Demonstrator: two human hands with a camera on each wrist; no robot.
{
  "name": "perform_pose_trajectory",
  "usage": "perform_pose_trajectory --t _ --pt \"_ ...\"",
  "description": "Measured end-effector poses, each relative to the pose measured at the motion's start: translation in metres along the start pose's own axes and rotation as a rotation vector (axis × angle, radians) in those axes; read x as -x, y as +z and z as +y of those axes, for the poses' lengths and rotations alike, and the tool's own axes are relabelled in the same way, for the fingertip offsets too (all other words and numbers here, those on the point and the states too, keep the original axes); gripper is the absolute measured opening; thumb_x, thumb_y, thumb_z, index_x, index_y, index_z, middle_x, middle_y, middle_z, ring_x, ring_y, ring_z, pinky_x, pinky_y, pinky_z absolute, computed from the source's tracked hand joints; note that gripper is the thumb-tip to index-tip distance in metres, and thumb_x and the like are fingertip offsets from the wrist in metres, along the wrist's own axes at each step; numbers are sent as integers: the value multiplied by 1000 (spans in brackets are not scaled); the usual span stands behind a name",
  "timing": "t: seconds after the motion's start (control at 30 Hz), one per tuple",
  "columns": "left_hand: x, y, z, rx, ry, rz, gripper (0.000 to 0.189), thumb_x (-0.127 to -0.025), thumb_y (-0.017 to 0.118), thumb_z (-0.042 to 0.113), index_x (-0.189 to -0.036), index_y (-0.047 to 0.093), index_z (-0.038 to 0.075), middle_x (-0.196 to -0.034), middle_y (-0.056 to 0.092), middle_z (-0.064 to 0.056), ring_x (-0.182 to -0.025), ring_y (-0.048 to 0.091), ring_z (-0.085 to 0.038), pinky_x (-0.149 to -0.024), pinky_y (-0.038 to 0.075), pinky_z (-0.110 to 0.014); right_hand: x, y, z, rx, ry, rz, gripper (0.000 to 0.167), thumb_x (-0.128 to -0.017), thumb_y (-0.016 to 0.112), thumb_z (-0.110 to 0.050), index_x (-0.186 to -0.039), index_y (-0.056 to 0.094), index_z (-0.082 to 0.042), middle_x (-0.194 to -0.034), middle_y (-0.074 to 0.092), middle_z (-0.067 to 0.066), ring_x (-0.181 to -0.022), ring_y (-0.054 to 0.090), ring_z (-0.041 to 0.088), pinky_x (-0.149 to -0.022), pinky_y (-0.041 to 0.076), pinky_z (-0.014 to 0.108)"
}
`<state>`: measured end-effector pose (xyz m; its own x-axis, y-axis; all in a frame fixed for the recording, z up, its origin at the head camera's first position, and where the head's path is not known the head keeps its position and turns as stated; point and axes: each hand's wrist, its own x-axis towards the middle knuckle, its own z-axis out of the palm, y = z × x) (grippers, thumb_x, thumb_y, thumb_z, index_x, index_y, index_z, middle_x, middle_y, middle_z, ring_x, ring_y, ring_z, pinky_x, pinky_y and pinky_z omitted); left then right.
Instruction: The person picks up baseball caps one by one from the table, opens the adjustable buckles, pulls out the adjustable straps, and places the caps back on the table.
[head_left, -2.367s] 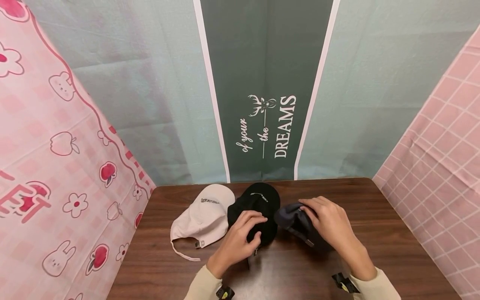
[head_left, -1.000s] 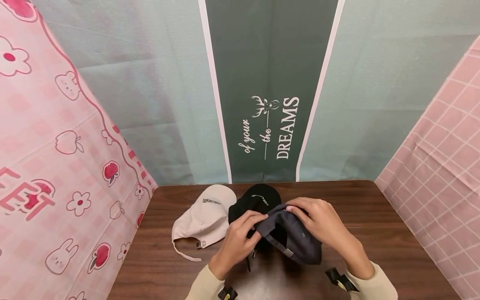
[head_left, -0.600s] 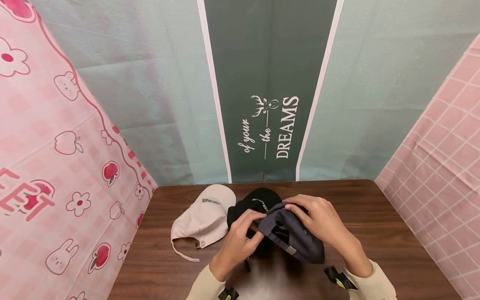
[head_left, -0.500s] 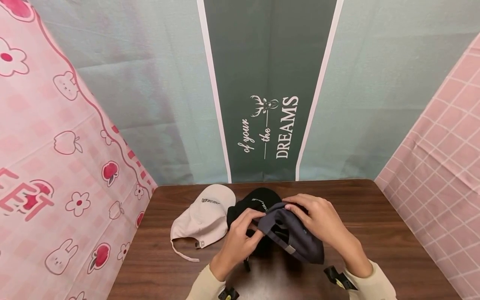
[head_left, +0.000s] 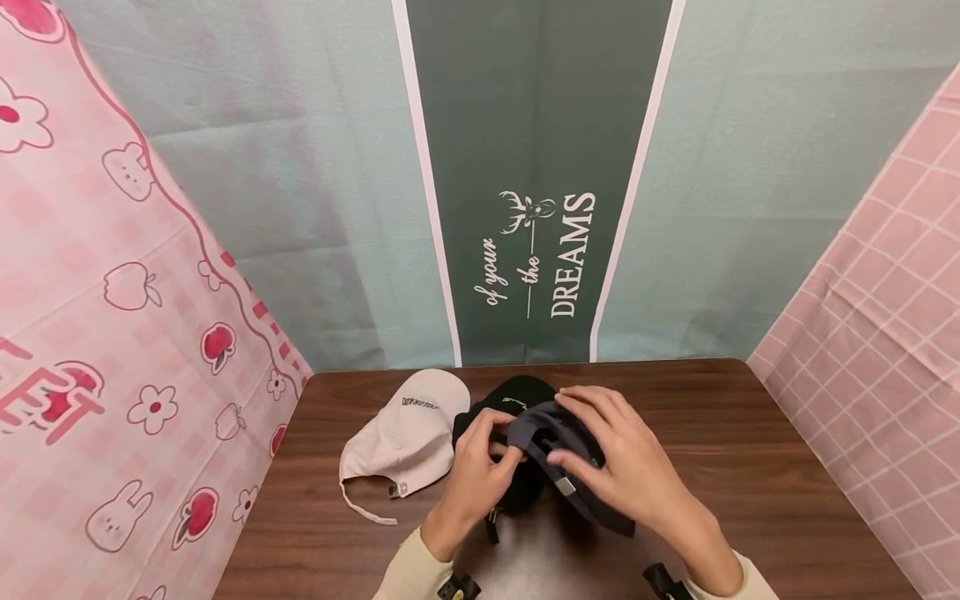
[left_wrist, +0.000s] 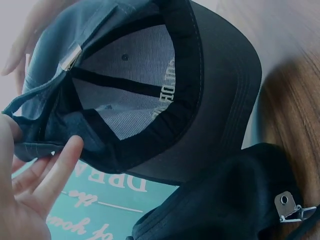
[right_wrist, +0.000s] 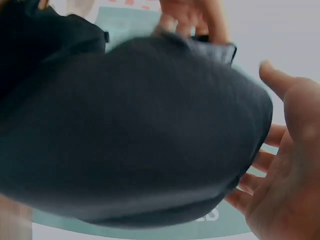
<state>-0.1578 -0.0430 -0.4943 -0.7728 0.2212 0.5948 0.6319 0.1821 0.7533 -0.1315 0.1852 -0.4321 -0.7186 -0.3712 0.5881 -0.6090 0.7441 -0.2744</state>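
Note:
My left hand pinches the rear edge of a navy baseball cap between thumb and fingers. In the left wrist view the navy cap shows its lining, brim and a strap with a metal buckle. My right hand is spread at the cap's right side, thumb apart; in the right wrist view the right hand's fingertips pass behind the cloth. A black cap lies on the table beneath and left of the navy one, partly hidden. To its left lies a pale pink cap with dark lettering.
The brown wooden table carries the caps near its back edge. Behind it hangs a green curtain with white lettering. Pink patterned cloths close off both sides.
The navy cap came leftward over the black cap and my left hand took its edge. Since then my right hand has loosened its grip, its thumb opening away, and the navy cap has tilted.

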Motion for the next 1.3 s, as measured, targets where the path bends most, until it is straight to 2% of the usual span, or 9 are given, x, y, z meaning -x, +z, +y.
perform_pose_trajectory --t 0.17,0.3,0.4,0.63,0.83,1.0,1.17,1.23,1.3 --pt "-2 -1 4 9 -77 43 20 -99 68 -2 -117 63 6 -111 66 -14 -67 77 -22 -64 62 -22 15 9 -9 65 -34 -55 114 -71 89 -70 -162 45 -17 -167 44 7 -157 35 33 -129 22 44" --pt "-3 -3 5 25 -140 76 21 -97 68 -3 -116 63 6 -109 66 -15 -66 78 -26 -64 64 -25 25 16 -12 129 -85 -69 131 -61 98 -61 -167 36 -17 -172 33 14 -162 24 39 -135 3 36" --pt "-2 -4 4 31 -166 98 19 -99 68 -1 -116 63 7 -108 66 -15 -65 78 -26 -64 65 -30 29 20 -11 160 -99 -66 133 -59 103 -49 -168 33 -16 -174 29 18 -163 20 41 -136 0 39" --pt "-1 -7 -1 19 -161 150 19 -100 68 0 -118 63 6 -107 66 -16 -62 76 -16 -62 65 -33 30 22 -3 144 -83 -3 119 -65 98 -22 -167 37 -15 -172 33 17 -161 28 40 -134 4 30" --pt "-2 -11 -3 38 -181 175 23 -99 66 -4 -120 63 6 -107 67 -16 -60 75 -33 -62 65 -35 28 24 6 107 -98 126 98 -70 80 -12 -162 44 -7 -166 44 18 -154 41 38 -133 10 24" --pt "-2 -14 -3 67 -201 184 22 -100 64 -4 -121 62 5 -109 66 -17 -60 75 -37 -64 66 -39 26 28 15 99 -89 196 88 -71 60 -3 -159 48 -5 -161 49 20 -147 48 39 -131 16 23" --pt "-2 -15 -4 67 -199 183 21 -101 65 -1 -121 62 5 -110 66 -17 -60 75 -36 -65 66 -40 24 33 21 105 -37 266 78 -79 55 2 -157 52 -6 -156 55 17 -135 57 37 -107 43 32" --pt "-2 -15 -4 58 -190 179 21 -101 67 -1 -121 62 5 -109 65 -16 -60 75 -35 -65 66 -38 24 34 23 103 -19 309 74 -82 59 5 -155 55 -7 -153 59 16 -130 61 36 -98 47 33" --pt "-2 -16 -4 51 -176 177 22 -100 68 -1 -121 62 5 -108 66 -16 -61 75 -35 -65 66 -36 22 35 24 82 -12 354 71 -83 62 8 -153 58 -7 -149 62 17 -127 64 36 -101 48 27"
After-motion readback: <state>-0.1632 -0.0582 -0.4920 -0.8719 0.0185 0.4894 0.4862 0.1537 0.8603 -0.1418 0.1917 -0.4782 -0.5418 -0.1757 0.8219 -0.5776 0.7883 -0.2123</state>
